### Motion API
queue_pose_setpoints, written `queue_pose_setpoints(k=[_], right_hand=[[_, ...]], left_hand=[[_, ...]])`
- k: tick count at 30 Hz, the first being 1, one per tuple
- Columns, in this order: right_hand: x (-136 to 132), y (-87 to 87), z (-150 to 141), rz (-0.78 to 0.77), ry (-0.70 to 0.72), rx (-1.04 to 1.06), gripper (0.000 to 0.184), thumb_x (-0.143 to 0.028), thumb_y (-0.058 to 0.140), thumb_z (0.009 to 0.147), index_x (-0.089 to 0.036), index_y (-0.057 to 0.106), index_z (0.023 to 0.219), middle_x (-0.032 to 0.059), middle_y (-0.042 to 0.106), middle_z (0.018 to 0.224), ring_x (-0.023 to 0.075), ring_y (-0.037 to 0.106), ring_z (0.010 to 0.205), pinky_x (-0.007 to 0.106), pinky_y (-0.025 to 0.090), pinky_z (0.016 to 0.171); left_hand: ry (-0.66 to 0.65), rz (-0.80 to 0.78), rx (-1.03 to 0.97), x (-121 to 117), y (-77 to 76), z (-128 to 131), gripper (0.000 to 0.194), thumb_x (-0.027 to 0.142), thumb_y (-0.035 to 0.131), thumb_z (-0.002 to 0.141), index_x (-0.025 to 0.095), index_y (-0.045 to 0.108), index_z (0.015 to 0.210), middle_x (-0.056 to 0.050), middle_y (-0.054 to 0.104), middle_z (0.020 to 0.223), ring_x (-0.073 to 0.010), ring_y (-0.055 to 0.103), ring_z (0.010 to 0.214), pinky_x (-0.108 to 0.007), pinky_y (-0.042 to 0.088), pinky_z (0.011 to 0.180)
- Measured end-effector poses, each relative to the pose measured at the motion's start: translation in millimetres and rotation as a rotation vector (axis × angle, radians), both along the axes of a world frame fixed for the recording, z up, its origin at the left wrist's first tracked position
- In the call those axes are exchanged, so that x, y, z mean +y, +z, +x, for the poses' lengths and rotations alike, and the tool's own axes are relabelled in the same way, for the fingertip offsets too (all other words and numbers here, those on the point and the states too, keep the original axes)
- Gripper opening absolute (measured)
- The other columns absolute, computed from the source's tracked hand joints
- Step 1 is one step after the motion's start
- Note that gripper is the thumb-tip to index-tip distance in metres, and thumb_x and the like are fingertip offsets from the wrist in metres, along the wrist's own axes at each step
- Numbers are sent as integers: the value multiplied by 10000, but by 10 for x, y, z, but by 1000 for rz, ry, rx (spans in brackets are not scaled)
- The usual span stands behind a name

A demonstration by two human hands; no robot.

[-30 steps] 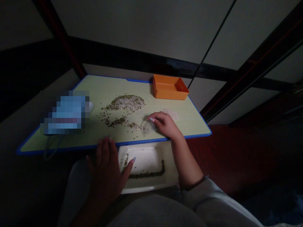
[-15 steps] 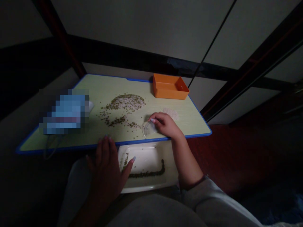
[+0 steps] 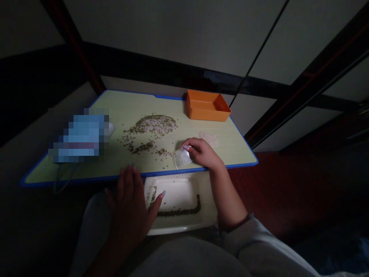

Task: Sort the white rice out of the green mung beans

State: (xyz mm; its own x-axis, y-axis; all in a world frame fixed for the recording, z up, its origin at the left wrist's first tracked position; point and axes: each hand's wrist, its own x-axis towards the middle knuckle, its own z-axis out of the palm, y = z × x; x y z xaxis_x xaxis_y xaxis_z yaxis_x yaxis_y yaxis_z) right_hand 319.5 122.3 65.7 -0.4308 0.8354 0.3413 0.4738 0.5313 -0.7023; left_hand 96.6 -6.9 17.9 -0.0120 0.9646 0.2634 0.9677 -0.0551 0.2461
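My right hand [image 3: 201, 153] rests on the pale green table [image 3: 129, 104], fingers closed on a small clear plastic scoop [image 3: 181, 158] near the table's front edge. A mixed pile of green beans and white rice [image 3: 152, 125] lies in the table's middle, with scattered beans [image 3: 141, 147] trailing toward the scoop. A small heap of white rice [image 3: 208, 137] lies just behind my right hand. My left hand [image 3: 131, 204] holds the left rim of a white tray [image 3: 175, 229] on my lap below the table edge, thumb inside. A line of green beans [image 3: 180, 210] lies in the tray.
An orange box [image 3: 207, 105] stands at the table's back right corner. A blurred blue object [image 3: 80, 134] lies at the table's left. A dark frame and a pale wall rise behind the table. The floor to the right is dark red.
My right hand has slid the scoop slightly toward the table's front edge. My left hand and the tray have stayed where they were.
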Motion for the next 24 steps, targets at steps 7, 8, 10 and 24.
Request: queue_pose_setpoints(k=[7, 8, 10, 24], right_hand=[[-14, 7, -55, -24, 92, 77, 131, -235, 536, 907, -187, 658, 902, 33, 683, 888, 145, 603, 844, 280, 449, 805], [-18, 10, -67, -29, 108, 85, 115, -239, 545, 903, -189, 648, 896, 31, 682, 896, 144, 604, 854, 277, 448, 809], [-24, 12, -88, -31, 110, 92, 78, -238, 566, 886, -188, 624, 872, 23, 671, 869, 137, 595, 827, 262, 444, 779], [-32, 0, -83, 8, 34, 49, 113, -235, 603, 828, -204, 509, 774, -34, 539, 692, 113, 491, 648, 222, 367, 637]], left_hand=[[1, -20, 3, -3, 11, 1, 803, 509, 309, 877, 76, 18, 1488, -215, 133, 1595, -322, 69, 1491, -661, 106, 1150], [-1, -16, 7, -1, 6, -1, 806, 511, 311, 877, 74, 20, 1488, -217, 133, 1594, -323, 71, 1491, -661, 107, 1149], [1, -7, 8, 5, -5, -4, 808, 515, 316, 876, 75, 23, 1488, -218, 138, 1593, -323, 72, 1490, -656, 110, 1151], [-4, 16, 5, -6, -10, -12, 802, 507, 317, 881, 92, 1, 1490, -211, 144, 1593, -325, 87, 1488, -662, 122, 1145]])
